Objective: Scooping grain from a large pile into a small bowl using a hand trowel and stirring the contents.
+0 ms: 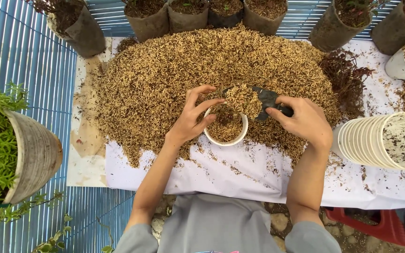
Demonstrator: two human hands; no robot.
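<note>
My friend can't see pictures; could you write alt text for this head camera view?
The left hand steadies a small white cup while the right hand tips a dark scoop of rice husks into it, over a big husk pile ringed by black grow bags.

Matt white plastic cup point(226, 139), dry rough husk heap point(165, 70), smooth white sheet point(240, 178) w/ dirt specks, dark matt scoop point(267, 99).

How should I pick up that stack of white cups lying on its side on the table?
Grip the stack of white cups around its ribbed middle, coming down from above with fingers on the far and near sides. It lies on its side on the white sheet, open mouth facing right, so the round wall is free. The wider mouth end probably slips less.
</note>
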